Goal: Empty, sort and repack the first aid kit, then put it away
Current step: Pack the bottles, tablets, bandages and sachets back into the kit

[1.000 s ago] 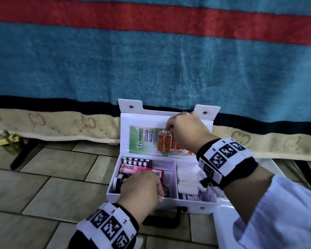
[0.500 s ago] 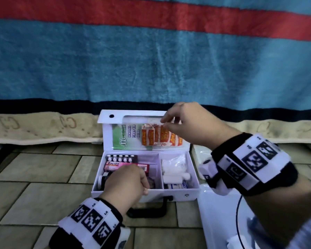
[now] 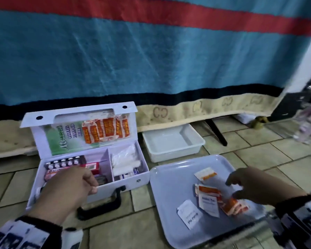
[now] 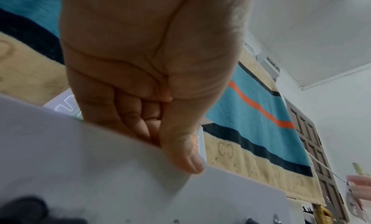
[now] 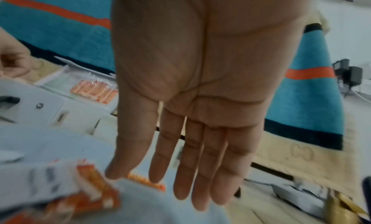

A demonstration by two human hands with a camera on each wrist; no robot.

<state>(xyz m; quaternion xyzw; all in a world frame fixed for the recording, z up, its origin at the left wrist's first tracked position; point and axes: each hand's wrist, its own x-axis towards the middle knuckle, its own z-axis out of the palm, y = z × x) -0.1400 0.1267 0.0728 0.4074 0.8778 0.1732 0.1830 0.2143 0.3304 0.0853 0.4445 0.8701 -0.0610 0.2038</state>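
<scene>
The white first aid kit (image 3: 129, 182) stands open on the tiled floor, its lid upright with orange packets (image 3: 106, 130) and a green leaflet tucked in it. Its left compartment holds a blister pack (image 3: 64, 163) and a pink box; white rolls (image 3: 124, 159) fill the right one. My left hand (image 3: 92, 183) grips the kit's front wall (image 4: 80, 164), fingers inside, thumb (image 4: 186, 160) outside. My right hand (image 3: 233, 188) hovers open and empty over the grey tray (image 3: 169, 186). Several orange and white packets (image 3: 210, 196) lie on it, also seen as packets (image 5: 96, 187) below my right hand (image 5: 190, 164).
A white plastic tub (image 3: 172, 142) sits behind the tray, against the hanging striped blanket (image 3: 151, 60). The kit's black handle (image 3: 100, 205) juts toward me. A black leg (image 3: 216, 132) stands at the back right. Bare floor tiles lie right of the tray.
My right hand left the kit's lid and came down to the right over the tray, now holding nothing. The view swung right. My left hand stayed on the kit's front wall.
</scene>
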